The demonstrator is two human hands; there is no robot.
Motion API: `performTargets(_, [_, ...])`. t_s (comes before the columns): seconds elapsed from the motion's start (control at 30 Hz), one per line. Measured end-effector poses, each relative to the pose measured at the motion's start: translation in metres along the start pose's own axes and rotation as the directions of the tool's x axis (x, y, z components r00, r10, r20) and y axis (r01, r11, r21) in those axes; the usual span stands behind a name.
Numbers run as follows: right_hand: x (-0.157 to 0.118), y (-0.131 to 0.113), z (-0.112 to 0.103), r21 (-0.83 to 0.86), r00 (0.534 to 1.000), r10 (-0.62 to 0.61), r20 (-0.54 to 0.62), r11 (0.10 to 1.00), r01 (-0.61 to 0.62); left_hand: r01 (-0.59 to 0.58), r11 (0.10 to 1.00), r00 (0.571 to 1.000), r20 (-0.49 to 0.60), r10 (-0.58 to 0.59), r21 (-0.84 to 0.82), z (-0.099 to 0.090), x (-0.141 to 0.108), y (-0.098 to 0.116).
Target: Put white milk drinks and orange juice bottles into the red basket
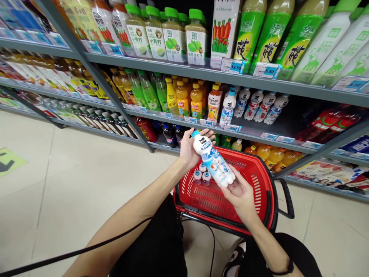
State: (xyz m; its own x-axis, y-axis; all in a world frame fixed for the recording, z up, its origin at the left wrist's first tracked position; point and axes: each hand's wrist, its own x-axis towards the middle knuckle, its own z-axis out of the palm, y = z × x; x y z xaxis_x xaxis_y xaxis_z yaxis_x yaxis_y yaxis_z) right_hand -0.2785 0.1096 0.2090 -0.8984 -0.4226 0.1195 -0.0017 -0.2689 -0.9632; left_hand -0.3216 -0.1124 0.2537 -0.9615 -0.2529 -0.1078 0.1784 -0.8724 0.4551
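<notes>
A white and blue bottle with a light blue cap (pixel 215 161) is tilted above the basket, cap toward the upper left. My left hand (pixel 190 150) holds it near the cap, with the fingers behind the neck. Around its base are the fingers of my right hand (pixel 239 192). Below them stands a red basket (pixel 213 206) with black edging, and several small bottles with blue-marked caps (pixel 205 177) sit inside at its left. On the middle shelf, a similar white and blue bottle (pixel 227 109) stands at the front beside an orange Tropicana bottle (pixel 213 104).
Shelves of drinks run across the view, with a grey shelf edge (pixel 178 69) behind the basket. The basket's black handle (pixel 288 200) sticks out at its right. A black cable (pixel 86 250) crosses my left forearm. My legs are close below the basket.
</notes>
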Motion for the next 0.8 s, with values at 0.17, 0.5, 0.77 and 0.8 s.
performTargets(0.17, [-0.004, -0.002, -0.007, -0.443, 0.95, -0.303, 0.074, 0.844, 0.304, -0.002, 1.0, 1.0, 0.016, 0.002, -0.008, -0.002, 0.002, -0.001])
performTargets(0.5, [-0.003, -0.006, -0.027, -0.719, 0.772, -0.464, 0.435, 0.337, 0.608, 0.035, 0.999, 0.999, 0.0, -0.035, -0.026, -0.004, 0.001, -0.001])
performTargets(0.77, [-0.002, -0.004, -0.027, -0.674, 0.836, -0.438, 0.331, 0.51, 0.534, 0.047, 0.997, 0.998, 0.05, -0.044, -0.062, -0.004, -0.001, 0.0])
performTargets(0.8, [-0.002, -0.003, -0.026, -0.647, 0.875, -0.405, 0.266, 0.598, 0.473, 0.042, 0.996, 0.997, 0.063, -0.038, -0.076, -0.004, 0.0, 0.0])
